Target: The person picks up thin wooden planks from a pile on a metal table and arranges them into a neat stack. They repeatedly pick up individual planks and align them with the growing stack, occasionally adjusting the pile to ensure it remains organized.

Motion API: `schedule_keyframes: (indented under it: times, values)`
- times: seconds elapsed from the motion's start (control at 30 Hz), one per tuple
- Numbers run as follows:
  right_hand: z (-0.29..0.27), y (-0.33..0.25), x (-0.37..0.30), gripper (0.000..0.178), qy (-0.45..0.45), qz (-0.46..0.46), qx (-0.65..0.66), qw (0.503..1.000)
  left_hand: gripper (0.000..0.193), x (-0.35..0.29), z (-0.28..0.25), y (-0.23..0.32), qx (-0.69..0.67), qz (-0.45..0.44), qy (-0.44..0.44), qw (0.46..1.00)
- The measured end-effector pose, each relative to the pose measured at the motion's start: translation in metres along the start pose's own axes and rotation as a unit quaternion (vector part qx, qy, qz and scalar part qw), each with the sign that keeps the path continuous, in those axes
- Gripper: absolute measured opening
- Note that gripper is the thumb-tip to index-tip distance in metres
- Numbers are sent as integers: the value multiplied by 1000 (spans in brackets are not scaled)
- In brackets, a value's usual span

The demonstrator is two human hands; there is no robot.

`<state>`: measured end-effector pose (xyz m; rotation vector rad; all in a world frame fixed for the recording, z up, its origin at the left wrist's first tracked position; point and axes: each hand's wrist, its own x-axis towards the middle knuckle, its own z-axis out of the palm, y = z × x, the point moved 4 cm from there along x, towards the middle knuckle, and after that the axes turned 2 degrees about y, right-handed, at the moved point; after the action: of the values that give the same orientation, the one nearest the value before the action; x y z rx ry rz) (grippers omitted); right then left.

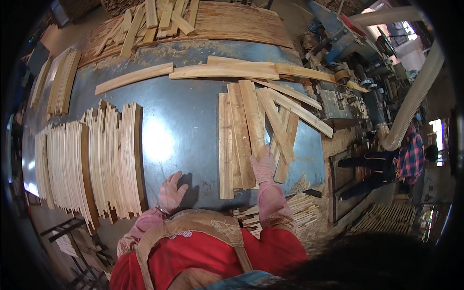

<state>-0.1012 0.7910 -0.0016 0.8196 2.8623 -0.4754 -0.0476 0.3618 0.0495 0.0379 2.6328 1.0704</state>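
Over the bare middle of the blue table (193,108), my left hand (171,192) is held with its fingers apart and nothing in it. It looks gloved in pale pink, like my right hand (264,165). The right hand is closed on the near end of a wooden strip (252,108), and its fingertips are partly hidden. Left of that strip, several flat strips (224,145) lie side by side. On the right, a slanting strip (279,125) and others cross each other in a loose fan.
Upright-edged rows of strips (63,164) stand at the left. Longer strips (222,71) lie across the back, before a heaped plywood board (232,21). A blue machine (343,41) with a ribbed hose (415,101) stands at the right, near a person in a plaid shirt (410,157).
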Motion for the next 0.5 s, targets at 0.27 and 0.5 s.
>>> schedule_keyframes:
  times: [0.27,0.5]
  values:
    - [2,57,-14,67,-266,8,492,829,67,37,27,47,-117,11,-57,991]
    - [23,-81,-131,47,-455,127,613,633,69,82,87,83,-459,-141,-154,863]
